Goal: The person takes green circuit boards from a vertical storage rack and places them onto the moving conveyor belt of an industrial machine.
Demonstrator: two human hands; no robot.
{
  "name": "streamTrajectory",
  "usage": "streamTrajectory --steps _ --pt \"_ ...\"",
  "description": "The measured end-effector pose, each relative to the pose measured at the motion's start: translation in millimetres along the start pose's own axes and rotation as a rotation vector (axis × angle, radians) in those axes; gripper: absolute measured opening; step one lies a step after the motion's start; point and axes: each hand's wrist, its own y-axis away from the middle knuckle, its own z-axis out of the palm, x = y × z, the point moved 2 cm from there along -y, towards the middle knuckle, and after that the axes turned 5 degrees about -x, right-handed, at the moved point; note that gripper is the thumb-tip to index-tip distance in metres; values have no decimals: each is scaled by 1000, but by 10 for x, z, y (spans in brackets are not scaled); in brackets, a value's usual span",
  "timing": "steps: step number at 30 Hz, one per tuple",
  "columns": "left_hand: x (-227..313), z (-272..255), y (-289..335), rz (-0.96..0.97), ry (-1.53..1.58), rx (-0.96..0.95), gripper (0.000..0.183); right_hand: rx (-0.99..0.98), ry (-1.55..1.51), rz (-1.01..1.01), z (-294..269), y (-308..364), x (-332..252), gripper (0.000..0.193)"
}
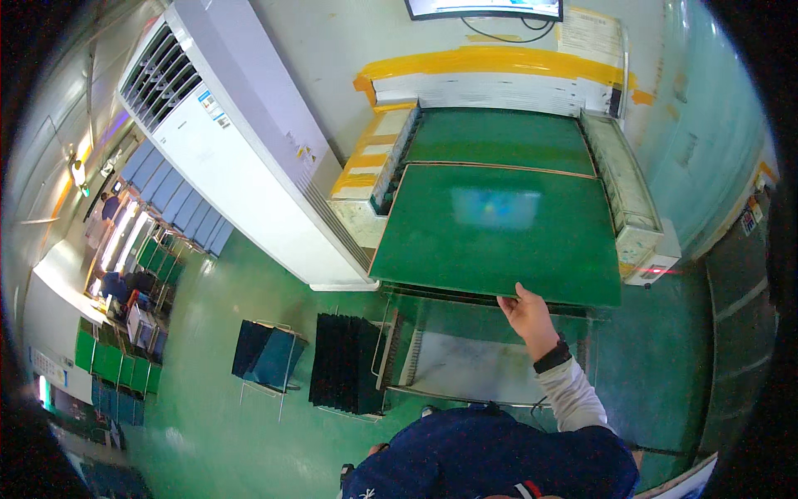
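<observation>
My right hand (pixel 525 314) reaches forward to the near edge of a large flat green panel (pixel 482 249). The thumb lies at the panel's edge and the fingers are bent against it, gripping it. Behind this panel, end to end with it, lies a second green panel (pixel 499 137) between two side rails. The near panel sticks out over a metal rack cart (pixel 465 395) with slotted sides. Low by my body, only a small bit of my left hand (pixel 378 449) shows; its fingers are hidden.
A tall white air conditioner (pixel 258 158) stands left of the machine, beside the yellow-taped left rail (pixel 371 154). The right rail (pixel 619 179) borders the panels. On the floor stand a rack of dark boards (pixel 345 362) and a smaller rack (pixel 268 358). A screen (pixel 486 8) hangs above.
</observation>
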Motion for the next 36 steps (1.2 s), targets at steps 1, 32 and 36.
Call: streamTrajectory --steps 1,32,36 --pt "1 -3 4 -5 1 -2 33 -2 1 6 -14 -7 0 17" --pt "10 152 299 -94 110 11 33 25 17 1 -6 -307 -45 16" --pt "37 178 316 -106 122 14 33 24 29 -6 33 -341 -68 14"
